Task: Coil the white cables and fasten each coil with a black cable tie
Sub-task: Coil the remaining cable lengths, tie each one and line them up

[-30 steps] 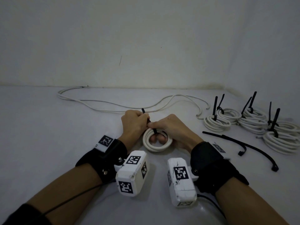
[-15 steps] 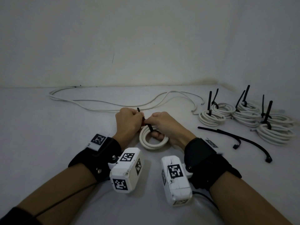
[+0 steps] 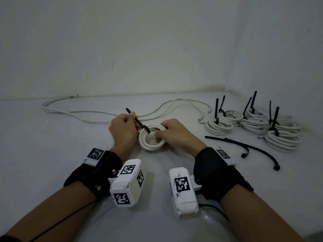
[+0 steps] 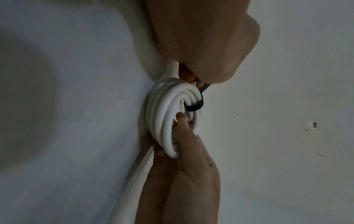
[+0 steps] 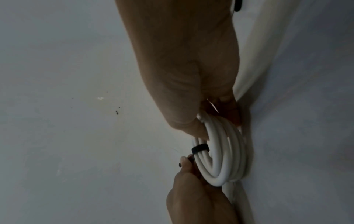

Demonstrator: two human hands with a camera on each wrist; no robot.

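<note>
Bench point(image 3: 52, 154) surface, pale and wide, carries everything, with loose white cables point(image 3: 97, 117) strung along its far edge. Finished coils point(image 3: 253, 123), each bound with an upright black tie, are grouped at the far right, and two spare ties point(image 3: 244, 147) lie just near of them. At the centre the current coil point(image 3: 152, 137) is held between both hands.

Since a second ago the black cable tie point(image 3: 138, 121) has been drawn further through its head: more tail now juts up and to the far left of the left fist, and the band is seen snug round the strands in both wrist views. This coil is judged nearly fastened, with loose cable yet to be wound.

The left hand point(image 3: 123, 130) is closed tightly, the tie's tail being pinched between thumb and curled fingers. The right hand point(image 3: 174, 135) is curled round the coil's right side, fingers threaded through its middle, so that the coil is braced against the pull.
</note>
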